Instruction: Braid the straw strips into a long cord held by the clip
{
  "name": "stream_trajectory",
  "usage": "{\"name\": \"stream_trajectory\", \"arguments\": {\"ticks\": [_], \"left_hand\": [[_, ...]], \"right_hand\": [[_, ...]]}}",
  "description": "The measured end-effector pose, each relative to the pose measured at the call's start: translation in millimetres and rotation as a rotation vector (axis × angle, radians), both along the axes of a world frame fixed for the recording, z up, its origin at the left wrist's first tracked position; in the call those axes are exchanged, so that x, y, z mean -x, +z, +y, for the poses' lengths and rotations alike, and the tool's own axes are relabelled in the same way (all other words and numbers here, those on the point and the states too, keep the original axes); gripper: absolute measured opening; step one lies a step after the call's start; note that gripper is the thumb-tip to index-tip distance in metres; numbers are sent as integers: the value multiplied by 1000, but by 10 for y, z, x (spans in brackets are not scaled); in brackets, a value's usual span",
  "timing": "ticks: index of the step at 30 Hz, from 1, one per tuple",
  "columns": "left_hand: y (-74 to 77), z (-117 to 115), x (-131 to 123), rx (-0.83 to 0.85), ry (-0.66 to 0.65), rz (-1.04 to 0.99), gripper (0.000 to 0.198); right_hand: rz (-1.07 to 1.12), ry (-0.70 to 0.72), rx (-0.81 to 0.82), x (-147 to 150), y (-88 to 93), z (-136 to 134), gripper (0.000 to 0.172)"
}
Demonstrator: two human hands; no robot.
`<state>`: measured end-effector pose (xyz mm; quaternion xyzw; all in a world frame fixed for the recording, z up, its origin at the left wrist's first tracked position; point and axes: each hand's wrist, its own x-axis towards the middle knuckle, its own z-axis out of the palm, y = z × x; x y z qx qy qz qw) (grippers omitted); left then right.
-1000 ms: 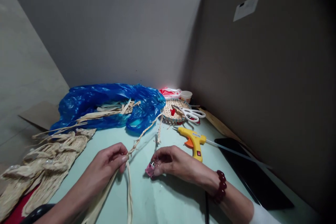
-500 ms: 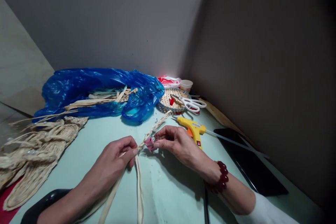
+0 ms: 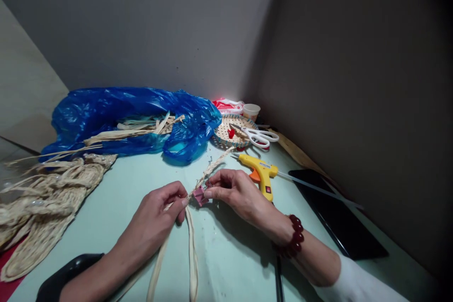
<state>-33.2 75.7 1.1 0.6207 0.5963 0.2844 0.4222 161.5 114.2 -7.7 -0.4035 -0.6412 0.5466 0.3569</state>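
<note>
A pale braid of dried plant strips, corn husk or straw by its look, slants up and away over the table. My left hand is closed, its thumb and fingers pinching the near end of the braid. Loose strips hang from that end toward the table's front. A small pink clip, which looks like a binder clip, sits against the braid just right of my left fingertips. My right hand pinches this clip between thumb and fingers; its jaws are partly hidden.
A yellow glue gun lies beyond my right hand. White-handled scissors rest on a woven basket near a paper cup. A blue plastic bag holds strips. Woven pieces lie left, a black flat panel right.
The view has shifted slightly. Both hands keep their pinches on the braid and the clip; the clip is tilted a little differently and sits slightly closer to my left fingertips.
</note>
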Motion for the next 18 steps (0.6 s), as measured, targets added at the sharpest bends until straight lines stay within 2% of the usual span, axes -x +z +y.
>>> {"name": "stream_trajectory", "arguments": {"ticks": [9, 15, 18], "left_hand": [[-50, -12, -29, -22, -26, 65, 19], [-58, -14, 13, 36, -93, 66, 18], [-85, -94, 39, 96, -94, 56, 18]], "right_hand": [[-108, 1, -49, 45, 16, -7, 25], [-164, 108, -141, 28, 60, -63, 23], [-250, 86, -160, 44, 87, -128, 25]]}}
